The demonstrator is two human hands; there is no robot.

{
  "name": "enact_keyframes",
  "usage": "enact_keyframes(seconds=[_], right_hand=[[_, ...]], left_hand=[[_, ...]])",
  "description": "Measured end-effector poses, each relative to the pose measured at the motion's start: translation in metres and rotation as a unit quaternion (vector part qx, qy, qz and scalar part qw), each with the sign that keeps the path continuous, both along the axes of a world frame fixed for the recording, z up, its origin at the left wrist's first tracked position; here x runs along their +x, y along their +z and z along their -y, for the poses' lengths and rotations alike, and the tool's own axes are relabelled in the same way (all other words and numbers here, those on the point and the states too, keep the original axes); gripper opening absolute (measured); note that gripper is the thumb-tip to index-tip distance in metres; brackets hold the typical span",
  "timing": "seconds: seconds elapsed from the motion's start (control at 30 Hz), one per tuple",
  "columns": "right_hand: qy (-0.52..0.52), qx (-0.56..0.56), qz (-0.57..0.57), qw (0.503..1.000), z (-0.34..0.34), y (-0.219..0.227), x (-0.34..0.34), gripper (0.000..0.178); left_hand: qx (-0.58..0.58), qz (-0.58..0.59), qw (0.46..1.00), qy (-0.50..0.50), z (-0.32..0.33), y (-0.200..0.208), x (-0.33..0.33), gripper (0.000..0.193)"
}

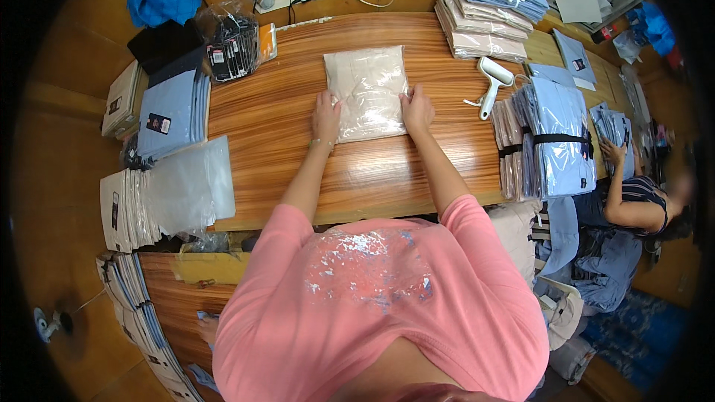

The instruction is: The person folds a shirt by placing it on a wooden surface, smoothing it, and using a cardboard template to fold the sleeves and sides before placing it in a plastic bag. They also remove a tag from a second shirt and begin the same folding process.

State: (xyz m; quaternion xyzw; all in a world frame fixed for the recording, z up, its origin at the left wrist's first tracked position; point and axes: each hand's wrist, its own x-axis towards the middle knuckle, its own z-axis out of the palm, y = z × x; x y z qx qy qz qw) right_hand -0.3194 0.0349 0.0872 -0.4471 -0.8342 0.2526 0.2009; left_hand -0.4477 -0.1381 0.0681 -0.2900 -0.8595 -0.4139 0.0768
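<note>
A folded beige garment in a clear plastic bag lies flat on the wooden table, straight ahead of me. My left hand is closed on the bag's left edge, fingers curled at its side. At the right edge my right hand grips it the same way. The plastic shines and looks slightly wrinkled. Both forearms reach forward over the striped tabletop. Part of the bag's edges is hidden under my fingers.
Right of me are a white lint roller, strapped bagged blue garments and a tall pile of bagged garments. On the left are blue garments, clear plastic sheets and a bag of black tags. A co-worker's hand touches blue packages.
</note>
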Motion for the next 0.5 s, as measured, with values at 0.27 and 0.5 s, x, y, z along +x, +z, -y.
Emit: enact_keyframes(seconds=[0.27,0.5], right_hand=[[0.043,0.176,-0.01,0.983,-0.001,-0.012,0.004,0.013],[0.063,0.166,0.06,0.982,-0.004,-0.025,0.017,0.034]], left_hand=[[-0.177,0.005,0.984,0.022,0.017,0.011,0.008,0.023],[-0.291,-0.02,0.957,0.013,0.039,0.002,0.025,0.039]])
